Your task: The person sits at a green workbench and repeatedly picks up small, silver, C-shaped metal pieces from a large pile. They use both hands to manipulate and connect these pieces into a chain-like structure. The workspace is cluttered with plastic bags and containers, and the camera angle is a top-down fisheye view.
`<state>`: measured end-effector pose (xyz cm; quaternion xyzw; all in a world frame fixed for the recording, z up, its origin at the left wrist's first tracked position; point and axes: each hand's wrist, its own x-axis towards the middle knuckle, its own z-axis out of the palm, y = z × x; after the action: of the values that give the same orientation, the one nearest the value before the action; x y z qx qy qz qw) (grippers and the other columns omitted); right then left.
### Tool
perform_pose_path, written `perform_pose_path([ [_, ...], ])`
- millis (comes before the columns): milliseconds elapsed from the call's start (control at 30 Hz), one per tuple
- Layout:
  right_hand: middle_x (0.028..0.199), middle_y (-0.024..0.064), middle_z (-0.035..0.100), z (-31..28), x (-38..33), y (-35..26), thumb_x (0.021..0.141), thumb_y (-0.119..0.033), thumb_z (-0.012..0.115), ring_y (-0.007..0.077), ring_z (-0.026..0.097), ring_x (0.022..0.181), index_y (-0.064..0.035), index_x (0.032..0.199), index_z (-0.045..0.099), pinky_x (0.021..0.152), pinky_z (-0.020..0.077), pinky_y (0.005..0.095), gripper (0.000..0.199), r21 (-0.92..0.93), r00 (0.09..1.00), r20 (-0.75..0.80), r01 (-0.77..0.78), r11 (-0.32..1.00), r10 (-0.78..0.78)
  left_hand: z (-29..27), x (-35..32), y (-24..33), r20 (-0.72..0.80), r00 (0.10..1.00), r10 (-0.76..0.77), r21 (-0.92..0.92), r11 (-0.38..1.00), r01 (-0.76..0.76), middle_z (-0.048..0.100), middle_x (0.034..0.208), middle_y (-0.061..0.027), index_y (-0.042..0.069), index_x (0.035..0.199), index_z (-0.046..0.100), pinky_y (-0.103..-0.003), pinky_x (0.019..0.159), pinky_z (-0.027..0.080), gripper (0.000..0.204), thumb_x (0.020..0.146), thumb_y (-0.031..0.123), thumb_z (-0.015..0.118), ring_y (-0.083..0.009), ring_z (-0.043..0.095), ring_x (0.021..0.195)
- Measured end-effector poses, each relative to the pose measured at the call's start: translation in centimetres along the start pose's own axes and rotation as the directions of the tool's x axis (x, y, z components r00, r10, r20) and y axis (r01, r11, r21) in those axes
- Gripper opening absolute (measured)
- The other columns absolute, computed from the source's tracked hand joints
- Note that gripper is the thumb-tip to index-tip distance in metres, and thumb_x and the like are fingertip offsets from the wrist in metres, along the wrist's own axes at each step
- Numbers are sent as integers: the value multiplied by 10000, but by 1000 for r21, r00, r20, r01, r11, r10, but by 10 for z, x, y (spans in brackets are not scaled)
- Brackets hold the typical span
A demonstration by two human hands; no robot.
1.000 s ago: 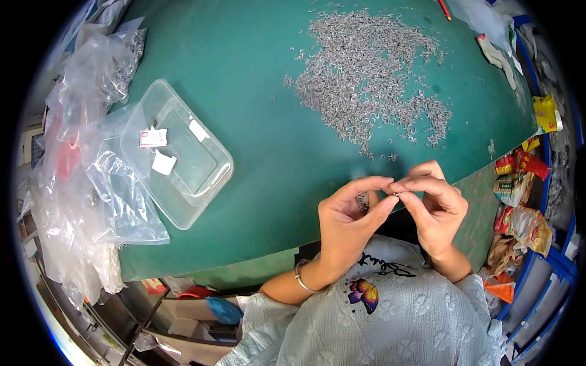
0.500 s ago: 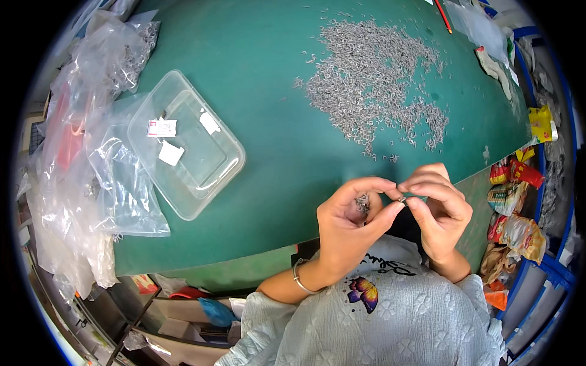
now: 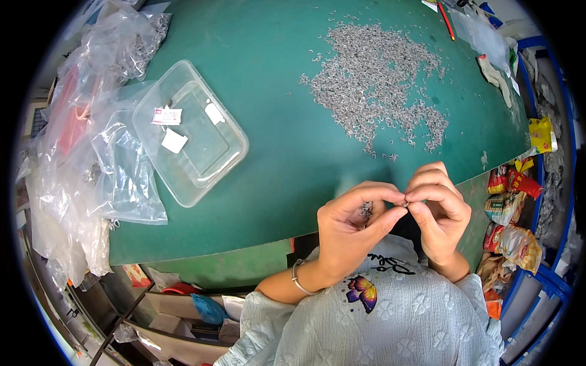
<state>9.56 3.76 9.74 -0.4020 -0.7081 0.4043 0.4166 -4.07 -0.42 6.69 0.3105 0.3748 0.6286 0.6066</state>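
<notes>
My left hand (image 3: 349, 232) and my right hand (image 3: 441, 213) meet at the fingertips just above the table's near edge. Thumb and forefinger of both are pinched together around one tiny metal piece (image 3: 405, 204), mostly hidden by the fingertips. Several more small grey metal pieces (image 3: 366, 209) sit in the curl of my left palm. Beyond my hands, a wide heap of small curved, hook-like metal pieces (image 3: 375, 82) lies spread over the green tabletop (image 3: 274, 122).
A clear plastic box (image 3: 242, 149) with paper labels stands on the left. Beside it pile clear plastic bags (image 3: 131, 177), some holding metal pieces. A red pencil (image 3: 446, 22) and a pale glove (image 3: 494, 79) lie far right. Blue shelving (image 3: 557, 268) and snack packets (image 3: 516, 244) flank the right.
Both hands keep their pinch, with fingertips drawn closer around the tiny piece. The view has shifted slightly; the box and heap otherwise look the same.
</notes>
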Motion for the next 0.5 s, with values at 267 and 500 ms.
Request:
perform_pose_path([
  [267, 778, 86, 605, -6, -2, 0, 689, 16, 651, 211, 517, 747, 1, 775, 629, 653, 417, 305, 90, -177, 991, 0, 135, 975, -137, 5, -1, -7, -3, 997, -73, -21, 997, 73, 603, 812, -12, -13, 869, 626, -160, 469, 300, 112, 761, -41, 640, 3, 381, 563],
  [500, 830, 108, 610, -20, 1, 27, 659, 23, 647, 249, 544, 795, 10, 812, 625, 684, 437, 329, 156, -291, 966, 44, 256, 922, -255, 2, 6, -16, 68, 929, -363, -322, 874, 365, 597, 850, -67, -10, 901, 584, -189, 574, 389, 84, 831, 32, 566, -57, 473, 652],
])
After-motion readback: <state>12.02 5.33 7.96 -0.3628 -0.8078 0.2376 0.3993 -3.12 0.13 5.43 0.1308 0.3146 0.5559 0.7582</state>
